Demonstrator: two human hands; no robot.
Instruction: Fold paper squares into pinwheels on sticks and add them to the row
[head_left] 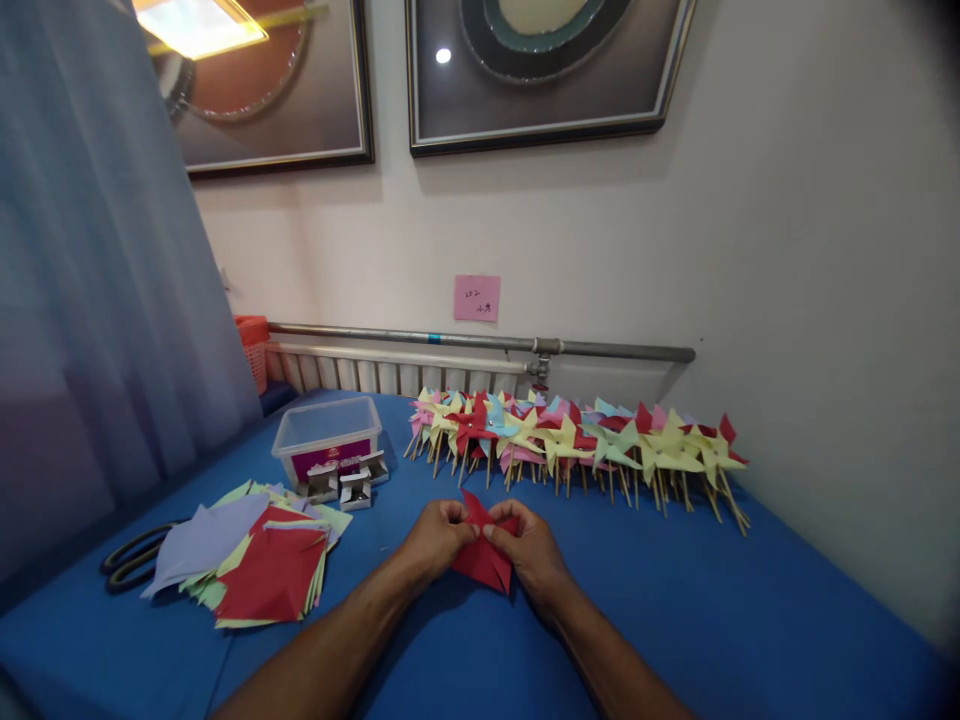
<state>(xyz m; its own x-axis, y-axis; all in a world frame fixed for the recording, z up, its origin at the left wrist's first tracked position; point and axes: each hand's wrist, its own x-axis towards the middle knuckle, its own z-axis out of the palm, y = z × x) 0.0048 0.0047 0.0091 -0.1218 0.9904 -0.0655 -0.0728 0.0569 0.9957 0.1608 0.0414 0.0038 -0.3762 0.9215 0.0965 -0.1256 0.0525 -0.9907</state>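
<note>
A red paper square (480, 568) with cut, partly folded corners is held between both hands above the blue table. My left hand (433, 538) pinches its left side, thumb near the middle of the paper. My right hand (529, 550) grips the right side the same way, thumb and forefinger closed on a flap. One red point of the paper stands up between the hands. Behind them lies a long row of finished paper pinwheels (562, 440) on thin wooden sticks, in red, yellow, pink, blue and green.
Left of the hands is a pile of coloured paper sheets (274, 575), partly covering black-handled scissors (131, 560). Small open boxes (355, 492) stand before a clear plastic tub (330, 420). A blue curtain (112, 260) hangs at the left; a pipe (480, 342) runs along the wall.
</note>
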